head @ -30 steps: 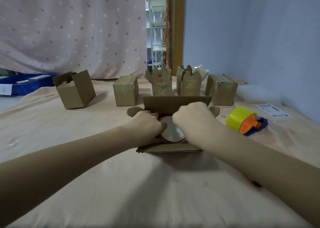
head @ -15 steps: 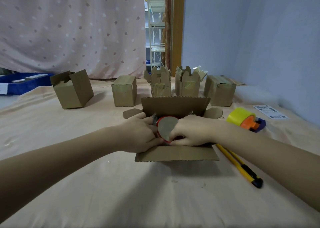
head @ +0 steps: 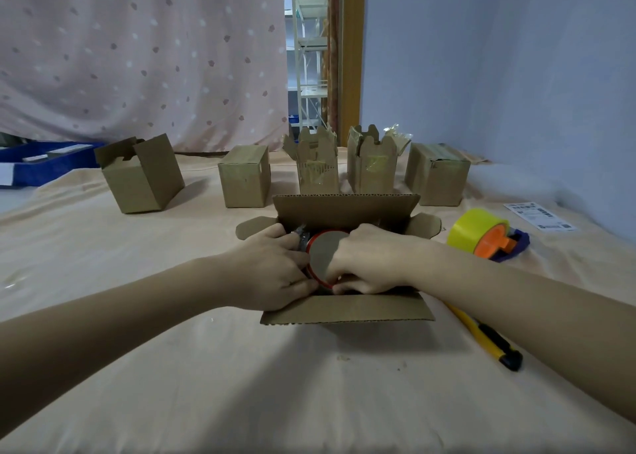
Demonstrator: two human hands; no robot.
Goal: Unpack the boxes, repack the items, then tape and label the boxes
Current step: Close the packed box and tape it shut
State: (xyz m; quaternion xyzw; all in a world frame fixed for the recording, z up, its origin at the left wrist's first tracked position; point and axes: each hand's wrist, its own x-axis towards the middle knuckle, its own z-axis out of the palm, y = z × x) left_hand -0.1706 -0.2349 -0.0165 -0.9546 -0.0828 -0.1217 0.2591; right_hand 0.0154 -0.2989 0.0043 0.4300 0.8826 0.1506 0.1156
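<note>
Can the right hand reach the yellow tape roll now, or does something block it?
Probably yes, once free: the tape roll lies uncovered to the right of the open box, but the right hand now grips the red-rimmed disc.

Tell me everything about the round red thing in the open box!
The round red thing is a flat disc with a thin red rim and a dull grey-brown face. It stands tilted in the open cardboard box, its face towards the camera. The left hand grips its left edge and the right hand its right, hiding part of it. Something silvery beside it is unclear.
</note>
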